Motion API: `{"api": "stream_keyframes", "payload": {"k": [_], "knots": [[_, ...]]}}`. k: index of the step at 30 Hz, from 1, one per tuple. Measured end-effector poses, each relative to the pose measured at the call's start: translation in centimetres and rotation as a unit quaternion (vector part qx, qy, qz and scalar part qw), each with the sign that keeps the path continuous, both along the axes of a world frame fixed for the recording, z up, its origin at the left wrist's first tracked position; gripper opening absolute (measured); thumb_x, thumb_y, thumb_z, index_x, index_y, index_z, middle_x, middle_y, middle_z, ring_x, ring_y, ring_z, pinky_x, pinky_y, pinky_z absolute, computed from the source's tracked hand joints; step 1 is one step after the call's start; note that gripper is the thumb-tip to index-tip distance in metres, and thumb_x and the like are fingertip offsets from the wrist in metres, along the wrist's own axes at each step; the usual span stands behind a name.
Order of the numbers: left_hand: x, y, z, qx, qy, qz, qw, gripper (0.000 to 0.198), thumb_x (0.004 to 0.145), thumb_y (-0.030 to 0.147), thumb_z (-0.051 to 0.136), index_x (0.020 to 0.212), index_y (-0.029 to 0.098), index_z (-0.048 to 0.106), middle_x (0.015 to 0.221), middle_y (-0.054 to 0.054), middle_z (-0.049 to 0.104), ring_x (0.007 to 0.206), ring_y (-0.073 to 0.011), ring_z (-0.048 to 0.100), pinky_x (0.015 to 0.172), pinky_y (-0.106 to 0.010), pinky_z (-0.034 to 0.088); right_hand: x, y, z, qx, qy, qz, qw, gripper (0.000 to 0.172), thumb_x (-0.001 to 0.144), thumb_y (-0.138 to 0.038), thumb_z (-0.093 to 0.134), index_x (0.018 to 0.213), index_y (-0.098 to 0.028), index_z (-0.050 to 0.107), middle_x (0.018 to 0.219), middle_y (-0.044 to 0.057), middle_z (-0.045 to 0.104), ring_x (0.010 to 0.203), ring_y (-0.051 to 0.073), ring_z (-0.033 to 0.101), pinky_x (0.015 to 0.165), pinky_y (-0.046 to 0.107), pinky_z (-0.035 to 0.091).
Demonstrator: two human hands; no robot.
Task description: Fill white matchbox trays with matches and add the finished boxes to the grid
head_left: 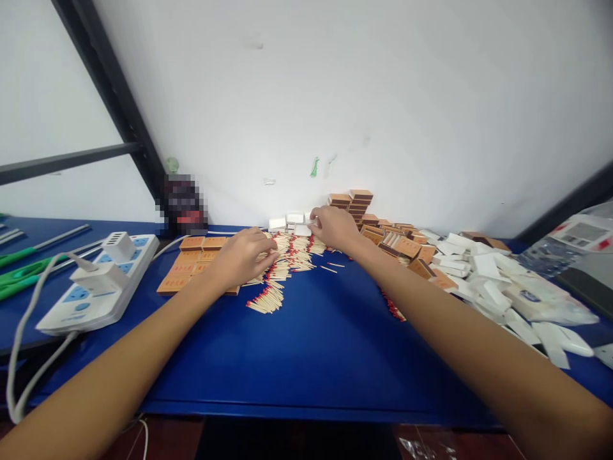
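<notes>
From my end I'm seeing the match pile (290, 259) sprawling, pale sticks w/ red heads, lying in rough rows. A small clump (267, 300) is trailing off its near L end; a couple of loose matches (336, 265) are lying just R of it. More matches (395, 309) are showing red heads well R of the pile, partly hidden. White trays (294, 218) are sitting close tog. right behind it.

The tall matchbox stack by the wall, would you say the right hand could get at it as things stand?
Probably yes: the matchbox stack rises just beyond the right hand, with nothing visible blocking its top, though that hand is at a white tray.
</notes>
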State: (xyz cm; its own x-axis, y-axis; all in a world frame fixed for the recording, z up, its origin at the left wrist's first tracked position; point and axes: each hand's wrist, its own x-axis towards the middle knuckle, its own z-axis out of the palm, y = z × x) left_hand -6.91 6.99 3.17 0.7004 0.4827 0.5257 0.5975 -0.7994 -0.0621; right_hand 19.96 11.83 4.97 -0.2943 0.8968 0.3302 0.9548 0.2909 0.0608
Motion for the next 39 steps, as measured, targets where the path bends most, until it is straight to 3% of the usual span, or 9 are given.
{"api": "stream_keyframes", "payload": {"k": [5, 8, 12, 15, 20, 25, 30, 33, 39], "knots": [[0.5, -0.2, -0.2, 0.014, -0.003, -0.021, 1.000, 0.027, 0.107, 0.031, 0.053, 0.094, 0.018, 0.072, 0.086, -0.007, 0.075, 0.085, -0.0238, 0.064, 0.079, -0.038, 0.050, -1.7, 1.3, -0.8, -0.003, -0.041, 0.015, 0.999, 0.030, 0.106, -0.023, 0.047, 0.115, -0.013, 0.074, 0.122, 0.021, 0.072, 0.111, 0.032, 0.066, 0.080, 0.036, 0.046], [0.8, -0.4, -0.2, 0.016, -0.006, -0.031, 0.999, 0.027, 0.107, 0.031, 0.052, 0.096, 0.017, 0.072, 0.085, -0.007, 0.074, 0.083, -0.0236, 0.064, 0.079, -0.038, 0.051, -1.6, 0.6, 0.1, 0.010, -0.050, 0.011, 0.999, 0.035, 0.107, -0.019, 0.041, 0.118, -0.010, 0.073, 0.124, 0.023, 0.070, 0.113, 0.032, 0.065, 0.080, 0.037, 0.046], [1.6, -1.5, -0.2, 0.010, -0.056, -0.014, 0.998, 0.030, 0.107, 0.042, 0.058, 0.114, 0.016, 0.071, 0.099, -0.010, 0.075, 0.095, -0.0256, 0.066, 0.086, -0.040, 0.053, -0.3, -3.3, 2.3, 0.029, -0.030, 0.038, 0.998, 0.030, 0.106, -0.022, 0.046, 0.108, -0.014, 0.074, 0.115, 0.017, 0.074, 0.102, 0.029, 0.067, 0.074, 0.037, 0.043], [2.7, -3.1, -0.3, -0.039, -0.096, -0.023, 0.994, 0.056, 0.095, 0.060, 0.072, 0.130, 0.017, 0.066, 0.112, -0.011, 0.072, 0.108, -0.0286, 0.065, 0.096, -0.044, 0.053, 0.5, -7.8, 2.2, -0.058, 0.019, 0.088, 0.994, 0.014, 0.096, -0.020, 0.062, 0.089, -0.020, 0.073, 0.094, 0.008, 0.077, 0.085, 0.023, 0.067, 0.069, 0.034, 0.040], [4.4, -5.4, -0.9, -0.168, -0.027, -0.076, 0.982, 0.044, 0.085, 0.057, 0.083, 0.107, 0.020, 0.074, 0.104, -0.007, 0.069, 0.103, -0.0264, 0.064, 0.093, -0.042, 0.052, 1.1, -12.1, -0.5, -0.179, 0.092, 0.140, 0.969, 0.010, 0.091, -0.016, 0.068, 0.087, -0.021, 0.075, 0.091, 0.005, 0.076, 0.082, 0.020, 0.067, 0.070, 0.031, 0.041], [4.5, -5.8, -1.3, -0.201, -0.018, -0.068, 0.977, 0.028, 0.088, 0.045, 0.080, 0.102, 0.021, 0.076, 0.101, -0.005, 0.068, 0.102, -0.0248, 0.064, 0.093, -0.041, 0.052, 3.7, -10.4, -1.1, -0.147, 0.159, 0.118, 0.969, 0.011, 0.097, -0.027, 0.067, 0.094, -0.022, 0.075, 0.090, 0.003, 0.075, 0.081, 0.019, 0.065, 0.071, 0.031, 0.042], [4.8, -6.2, -1.3, -0.184, -0.031, -0.034, 0.982, 0.055, 0.084, 0.067, 0.080, 0.112, 0.019, 0.075, 0.100, -0.007, 0.068, 0.104, -0.0283, 0.064, 0.095, -0.046, 0.052, 5.5, -8.5, -2.5, -0.146, 0.115, 0.062, 0.981, 0.012, 0.098, -0.031, 0.069, 0.093, -0.020, 0.071, 0.094, 0.006, 0.074, 0.085, 0.021, 0.064, 0.073, 0.032, 0.042], [5.2, -6.3, -1.5, -0.186, -0.023, -0.050, 0.981, 0.061, 0.089, 0.067, 0.075, 0.128, 0.020, 0.071, 0.108, -0.008, 0.069, 0.108, -0.0289, 0.064, 0.100, -0.047, 0.051, 5.6, -8.2, -3.1, -0.160, 0.092, 0.057, 0.981, 0.013, 0.102, -0.027, 0.061, 0.094, -0.019, 0.068, 0.097, 0.008, 0.073, 0.086, 0.021, 0.064, 0.073, 0.031, 0.042], [5.2, -6.1, -1.8, -0.231, -0.005, -0.103, 0.967, 0.031, 0.104, 0.046, 0.066, 0.125, 0.024, 0.073, 0.119, -0.009, 0.070, 0.114, -0.0267, 0.066, 0.103, -0.045, 0.052, 6.5, -8.0, -2.9, -0.162, 0.062, 0.044, 0.984, 0.016, 0.104, -0.027, 0.059, 0.092, -0.020, 0.065, 0.097, 0.009, 0.072, 0.086, 0.022, 0.063, 0.072, 0.032, 0.041]]}}
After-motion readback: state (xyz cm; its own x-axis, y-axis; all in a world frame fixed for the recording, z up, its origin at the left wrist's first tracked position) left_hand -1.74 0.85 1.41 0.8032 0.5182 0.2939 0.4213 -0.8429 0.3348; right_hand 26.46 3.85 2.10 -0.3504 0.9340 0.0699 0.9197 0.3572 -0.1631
